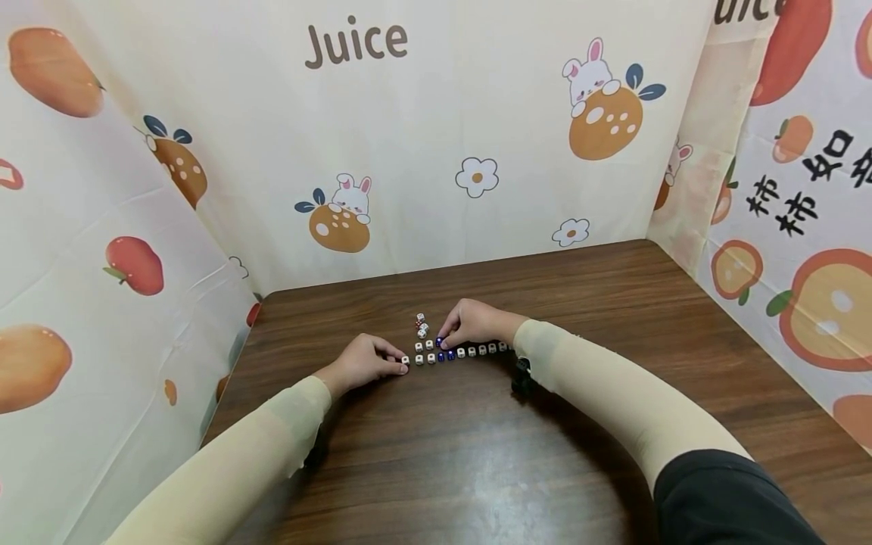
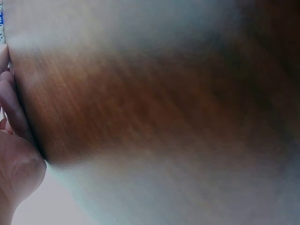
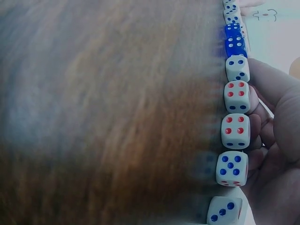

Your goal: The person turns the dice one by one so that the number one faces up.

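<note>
A line of small dice runs across the table: a white die [image 1: 431,359], two blue dice [image 1: 446,356] and several more white dice [image 3: 236,97] to the right. At its left end my left hand [image 1: 364,361] pinches a white die [image 1: 405,361] between thumb and fingers. Behind the line, two white dice [image 1: 424,346] stand side by side. Just right of them my right hand [image 1: 474,322] pinches a blue die [image 1: 439,342]. In the right wrist view its fingers lie behind the line, partly hidden by the white dice.
A loose cluster of white dice [image 1: 422,329] lies farther back, left of my right hand. The brown wooden table [image 1: 422,454] meets a printed cloth backdrop [image 1: 422,227] behind, with more cloth along both sides.
</note>
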Demonstrator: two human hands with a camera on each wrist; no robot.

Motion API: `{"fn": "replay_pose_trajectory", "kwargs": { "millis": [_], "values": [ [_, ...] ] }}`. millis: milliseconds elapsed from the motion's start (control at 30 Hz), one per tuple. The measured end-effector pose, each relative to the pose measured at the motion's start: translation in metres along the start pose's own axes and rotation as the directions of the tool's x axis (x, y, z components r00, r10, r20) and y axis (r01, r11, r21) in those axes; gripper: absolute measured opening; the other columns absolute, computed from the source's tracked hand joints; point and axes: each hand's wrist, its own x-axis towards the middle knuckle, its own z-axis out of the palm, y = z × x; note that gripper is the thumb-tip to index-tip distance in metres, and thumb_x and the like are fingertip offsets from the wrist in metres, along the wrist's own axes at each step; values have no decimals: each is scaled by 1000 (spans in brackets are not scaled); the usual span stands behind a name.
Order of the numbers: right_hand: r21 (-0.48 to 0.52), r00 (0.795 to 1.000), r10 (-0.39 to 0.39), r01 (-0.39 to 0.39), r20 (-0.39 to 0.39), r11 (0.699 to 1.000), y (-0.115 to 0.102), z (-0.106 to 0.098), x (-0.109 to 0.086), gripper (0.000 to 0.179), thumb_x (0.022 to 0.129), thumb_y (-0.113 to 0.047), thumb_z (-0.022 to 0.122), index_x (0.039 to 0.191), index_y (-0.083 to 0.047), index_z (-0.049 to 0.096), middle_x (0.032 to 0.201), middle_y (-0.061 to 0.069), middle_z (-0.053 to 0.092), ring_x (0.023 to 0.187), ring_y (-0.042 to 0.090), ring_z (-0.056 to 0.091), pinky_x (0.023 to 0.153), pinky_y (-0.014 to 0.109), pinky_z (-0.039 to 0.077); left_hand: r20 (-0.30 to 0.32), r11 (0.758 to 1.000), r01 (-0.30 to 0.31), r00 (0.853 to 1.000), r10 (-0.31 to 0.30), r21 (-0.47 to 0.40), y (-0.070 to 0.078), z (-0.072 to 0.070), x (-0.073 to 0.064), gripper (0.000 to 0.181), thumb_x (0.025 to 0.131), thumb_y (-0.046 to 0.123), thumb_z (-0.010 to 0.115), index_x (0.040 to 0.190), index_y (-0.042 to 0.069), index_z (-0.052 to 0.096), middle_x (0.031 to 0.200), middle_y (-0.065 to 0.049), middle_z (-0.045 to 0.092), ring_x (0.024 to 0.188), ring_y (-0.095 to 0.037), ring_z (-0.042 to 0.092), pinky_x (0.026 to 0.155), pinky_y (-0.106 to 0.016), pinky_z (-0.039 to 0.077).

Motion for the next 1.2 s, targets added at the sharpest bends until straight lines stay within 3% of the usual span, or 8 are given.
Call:
{"fn": "replay_pose_trajectory", "kwargs": {
  "millis": [467, 667, 933, 1067, 1200],
  "values": [
    [-20, 999, -28, 29, 45, 999, -5, -4, 1, 18, 99, -22, 89, 115, -13, 91, 95, -5, 86, 82, 1, 66, 79, 22, 55, -3, 1000, -3, 1000, 3, 13, -3, -2, 2, 24, 90, 22, 100, 108, 9, 91, 84, 6, 77, 70, -8, 64, 64, -27, 56],
    [13, 997, -30, 29, 74, 999, -4, -12, 0, 21, 105, -26, 84, 121, -14, 90, 107, -3, 88, 97, 3, 73, 94, 26, 60, 1, 1000, -11, 1000, 11, 24, -1, -2, 2, 24, 90, 22, 99, 108, 9, 91, 84, 6, 77, 69, -8, 63, 63, -27, 56],
    [11, 996, 75, -75, -45, 997, -14, -14, 13, 19, 112, -25, 74, 115, -15, 90, 98, -1, 85, 82, 12, 72, 78, 30, 60, 5, 1000, -8, 1000, 8, 16, 0, -2, 2, 23, 90, 22, 99, 108, 9, 91, 84, 7, 76, 70, -8, 62, 64, -26, 56],
    [-19, 990, 94, -97, -103, 995, -21, -8, 21, 20, 113, -26, 72, 119, -16, 89, 110, -1, 86, 95, 14, 74, 91, 35, 62, 11, 1000, -2, 1000, 2, 10, 1, -3, 0, 23, 91, 21, 99, 108, 9, 91, 84, 7, 76, 70, -8, 62, 64, -26, 55],
    [-63, 989, 96, -103, -114, 993, -25, 0, 28, 23, 114, -28, 71, 123, -15, 88, 124, 2, 86, 113, 17, 76, 104, 40, 62, 11, 1000, 1, 1000, -1, 5, 2, -2, -1, 23, 91, 21, 99, 109, 9, 91, 83, 7, 76, 69, -7, 61, 63, -25, 55]
  ]
}}
